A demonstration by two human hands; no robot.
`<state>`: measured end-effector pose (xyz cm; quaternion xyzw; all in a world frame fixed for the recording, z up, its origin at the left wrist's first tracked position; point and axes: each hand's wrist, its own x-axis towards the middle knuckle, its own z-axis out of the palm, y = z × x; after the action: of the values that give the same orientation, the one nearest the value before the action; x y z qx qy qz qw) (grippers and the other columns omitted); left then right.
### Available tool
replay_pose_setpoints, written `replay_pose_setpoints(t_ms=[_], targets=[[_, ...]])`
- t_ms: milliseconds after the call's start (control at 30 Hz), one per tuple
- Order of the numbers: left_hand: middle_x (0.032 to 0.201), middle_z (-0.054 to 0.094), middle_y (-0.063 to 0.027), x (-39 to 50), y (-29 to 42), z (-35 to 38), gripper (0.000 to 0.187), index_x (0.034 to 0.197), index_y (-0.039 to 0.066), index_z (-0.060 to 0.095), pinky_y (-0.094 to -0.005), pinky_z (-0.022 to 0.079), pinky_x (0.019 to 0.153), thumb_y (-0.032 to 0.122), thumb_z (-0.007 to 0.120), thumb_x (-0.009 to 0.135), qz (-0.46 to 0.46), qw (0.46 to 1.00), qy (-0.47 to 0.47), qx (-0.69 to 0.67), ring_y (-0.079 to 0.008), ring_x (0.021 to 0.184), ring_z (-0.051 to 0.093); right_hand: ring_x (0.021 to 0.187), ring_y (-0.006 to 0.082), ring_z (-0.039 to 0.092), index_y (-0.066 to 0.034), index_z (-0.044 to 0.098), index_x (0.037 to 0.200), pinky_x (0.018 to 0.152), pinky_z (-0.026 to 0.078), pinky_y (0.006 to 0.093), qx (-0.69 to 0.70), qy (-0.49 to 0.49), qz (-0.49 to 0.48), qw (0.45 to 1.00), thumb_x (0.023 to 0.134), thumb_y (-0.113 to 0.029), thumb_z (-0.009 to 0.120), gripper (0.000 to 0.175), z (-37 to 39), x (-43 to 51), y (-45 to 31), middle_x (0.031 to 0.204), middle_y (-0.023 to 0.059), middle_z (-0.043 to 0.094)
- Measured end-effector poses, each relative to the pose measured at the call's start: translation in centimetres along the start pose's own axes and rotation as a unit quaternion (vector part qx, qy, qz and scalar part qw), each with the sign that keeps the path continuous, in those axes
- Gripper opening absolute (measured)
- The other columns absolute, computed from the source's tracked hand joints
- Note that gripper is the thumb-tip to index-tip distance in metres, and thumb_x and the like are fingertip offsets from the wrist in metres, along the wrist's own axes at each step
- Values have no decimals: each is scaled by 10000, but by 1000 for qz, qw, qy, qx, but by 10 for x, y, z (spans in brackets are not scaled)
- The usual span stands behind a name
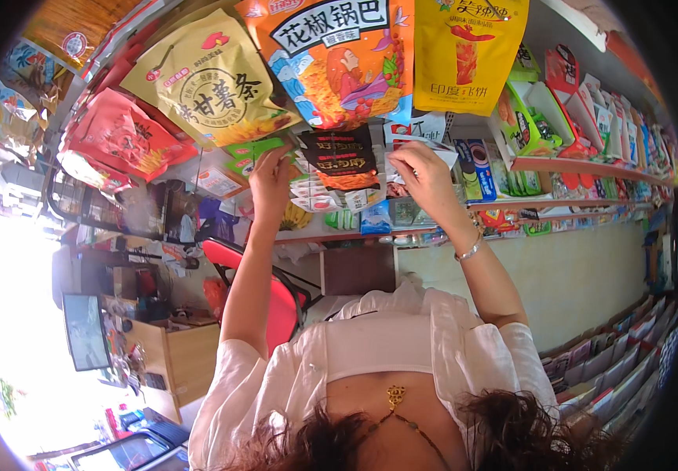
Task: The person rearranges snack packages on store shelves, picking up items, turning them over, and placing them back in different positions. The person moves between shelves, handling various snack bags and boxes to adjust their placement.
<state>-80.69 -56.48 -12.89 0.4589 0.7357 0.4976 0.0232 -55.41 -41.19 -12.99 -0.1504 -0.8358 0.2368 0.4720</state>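
Note:
My left hand (pixel 271 176) is raised before the hanging snack packets, its fingers bent beside a green packet (pixel 253 147). Whether it grips anything there is hard to see. Across from it, my right hand (pixel 424 173) has thumb and fingers close together at a white packet (pixel 424 129); their contact is unclear. Between both hands hang dark packets with an orange lower part (pixel 339 156). Above are a large orange snack bag (pixel 333 70), a pale gold bag (pixel 215 82) and a yellow bag (pixel 468 59).
Shelves with green display boxes (pixel 530 115) run to the right. A red bag (pixel 130 135) hangs at the left. Below stand a red chair (pixel 274 300) and a wooden desk (pixel 188 353) near a monitor (pixel 87 332). Racked goods (pixel 609 365) fill the lower right.

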Motion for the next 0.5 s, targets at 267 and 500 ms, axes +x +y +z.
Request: replay_pose_setpoints(t_ms=[267, 500], targets=[[1021, 665, -256, 59, -18, 11, 205, 1078, -3, 654, -426, 506, 817, 125, 573, 939, 86, 985, -139, 59, -418, 937, 629, 927, 289, 592, -66, 668, 937, 804, 454, 410, -151, 65, 47, 985, 805, -60, 721, 143, 54, -2, -26, 938, 66, 625], [1047, 662, -242, 105, -14, 35, 250, 1076, 9, 639, -475, 484, 857, 191, 541, 935, 79, 958, -210, 177, -397, 1003, 631, 885, 299, 613, -51, 661, 919, 766, 467, 416, -115, 123, 155, 973, 831, -45, 689, 92, 52, -64, -66, 931, 78, 641]])
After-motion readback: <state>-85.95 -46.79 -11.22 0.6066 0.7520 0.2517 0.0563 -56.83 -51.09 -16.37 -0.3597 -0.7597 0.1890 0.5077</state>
